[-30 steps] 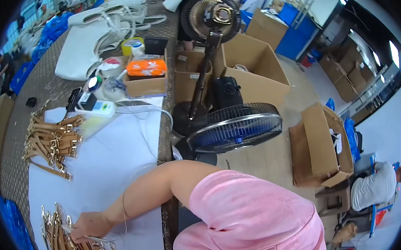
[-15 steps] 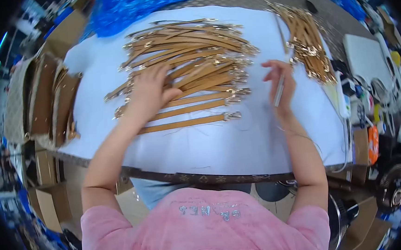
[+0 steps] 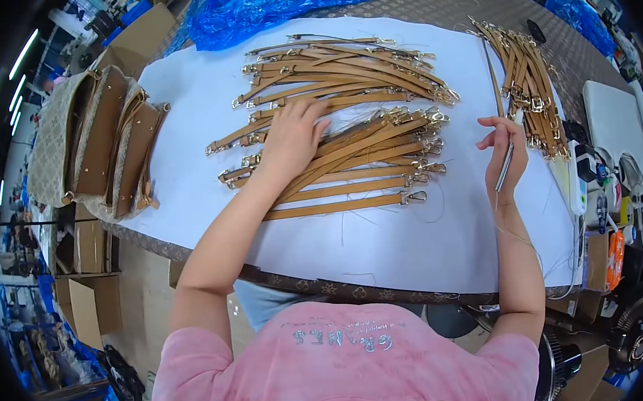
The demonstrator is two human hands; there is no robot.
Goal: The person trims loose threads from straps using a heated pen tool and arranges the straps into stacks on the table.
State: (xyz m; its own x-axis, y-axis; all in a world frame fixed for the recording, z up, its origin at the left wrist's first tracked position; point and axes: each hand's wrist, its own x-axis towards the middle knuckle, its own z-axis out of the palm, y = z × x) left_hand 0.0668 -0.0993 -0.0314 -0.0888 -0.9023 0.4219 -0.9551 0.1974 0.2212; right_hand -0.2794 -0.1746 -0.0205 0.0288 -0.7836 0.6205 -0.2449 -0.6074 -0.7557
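On white sheeting (image 3: 385,259), your left hand (image 3: 292,141), grip unclear, seems to arrange tan straps (image 3: 377,143) whose overlaps call for careful separating, while your right hand (image 3: 513,174) grips a slim tool (image 3: 505,168).

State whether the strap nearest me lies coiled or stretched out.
Stretched out: the nearest strap runs nearly straight across the white sheet, where visible.

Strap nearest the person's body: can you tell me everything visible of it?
The strap is a narrow tan band, leather-looking, with a shiny metal-looking clasp at its right end. It lies flat and nearly straight on the white sheet, its visible middle apart from the next strap. Its left end disappears at the left forearm; whether the arm touches it cannot be told.
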